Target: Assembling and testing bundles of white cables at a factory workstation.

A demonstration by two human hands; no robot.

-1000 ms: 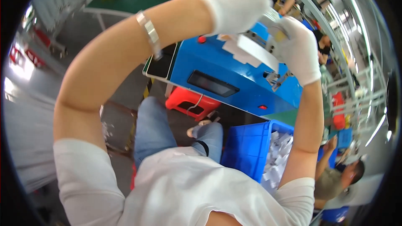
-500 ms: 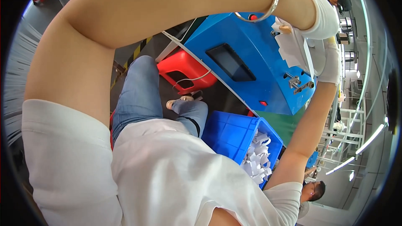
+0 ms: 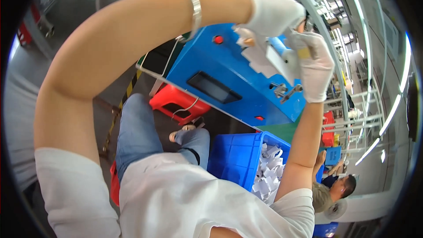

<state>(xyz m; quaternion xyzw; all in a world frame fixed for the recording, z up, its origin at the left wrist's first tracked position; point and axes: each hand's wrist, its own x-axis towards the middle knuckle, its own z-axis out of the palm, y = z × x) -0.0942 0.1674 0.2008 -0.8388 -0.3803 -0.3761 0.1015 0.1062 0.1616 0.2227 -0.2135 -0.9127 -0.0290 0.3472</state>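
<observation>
White jagged-edged flat paper (image 3: 260, 61): one o'clock, at the blue box-shaped machine (image 3: 220, 67).
White-gloved left hand (image 3: 277, 11): near its twelve-o'clock end, fingers hidden, grip unclear.
White-gloved right hand (image 3: 313, 64): two o'clock, fingers curled, hold unclear.
Blue plastic bin (image 3: 231, 154): five o'clock, heaped with white paper scraps (image 3: 268, 174).
Machine work: scraps suggest much done; jagged-edged paper seemingly remains.

White, jagged-edged paper (image 3: 259, 61) sits aslant at the blue machine (image 3: 238, 77).
</observation>
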